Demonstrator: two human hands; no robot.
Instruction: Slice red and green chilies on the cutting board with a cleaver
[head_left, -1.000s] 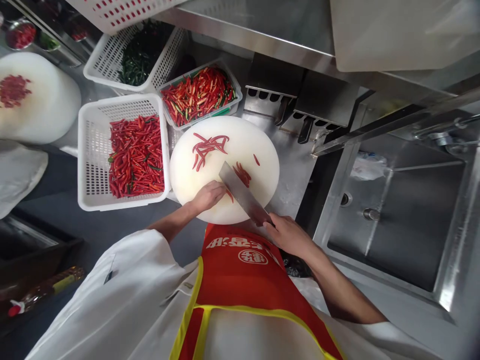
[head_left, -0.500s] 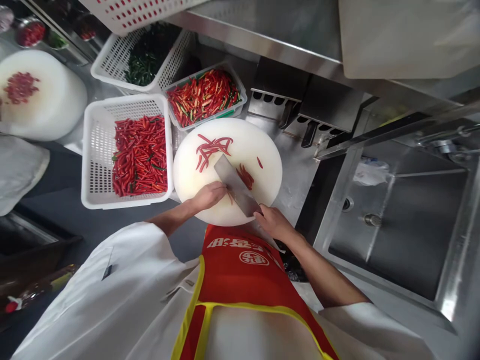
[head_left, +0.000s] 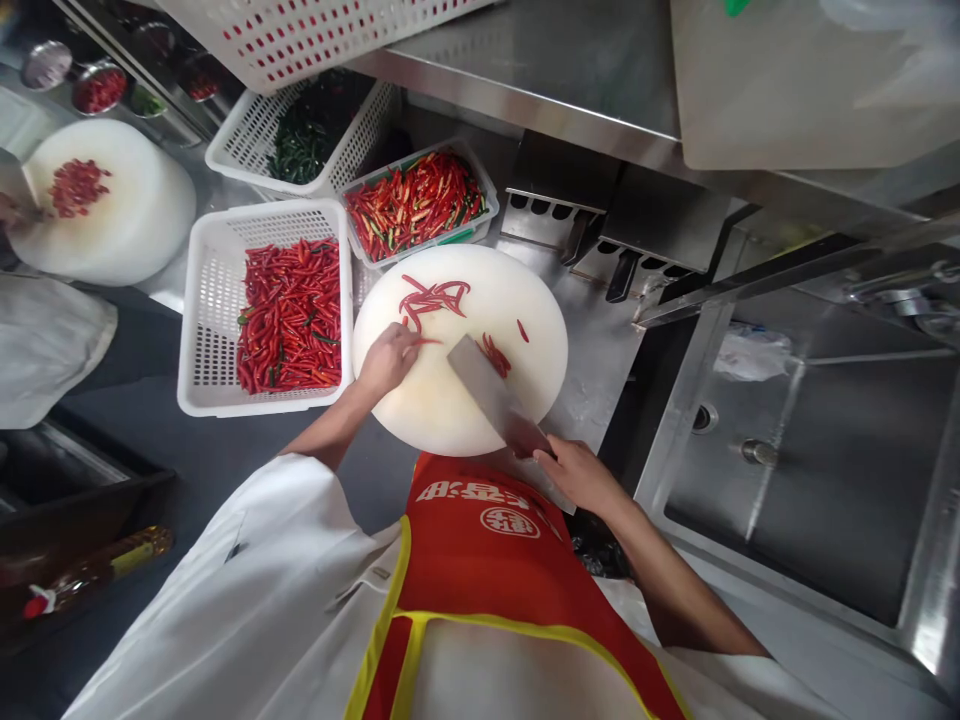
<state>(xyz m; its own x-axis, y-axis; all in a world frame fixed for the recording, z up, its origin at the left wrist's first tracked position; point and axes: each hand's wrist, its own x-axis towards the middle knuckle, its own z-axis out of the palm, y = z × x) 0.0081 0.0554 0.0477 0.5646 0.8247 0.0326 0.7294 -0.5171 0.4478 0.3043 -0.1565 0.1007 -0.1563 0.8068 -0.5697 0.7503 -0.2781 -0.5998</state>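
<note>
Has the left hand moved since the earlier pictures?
Yes: judged against the round cutting board, the left hand has moved leftward and upward in the picture.

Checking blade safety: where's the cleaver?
In the head view, the right hand holds the cleaver over the white cutting board, lower right, beside the small chili pile.

From here I have the left hand [head_left: 388, 358] back upward, fingers pinched together, its bare forearm [head_left: 334, 425] reaching forward and inward. My right hand [head_left: 579, 474] sits nearer the body, fingers curled tight, the right forearm [head_left: 679, 572] slanting inward.
</note>
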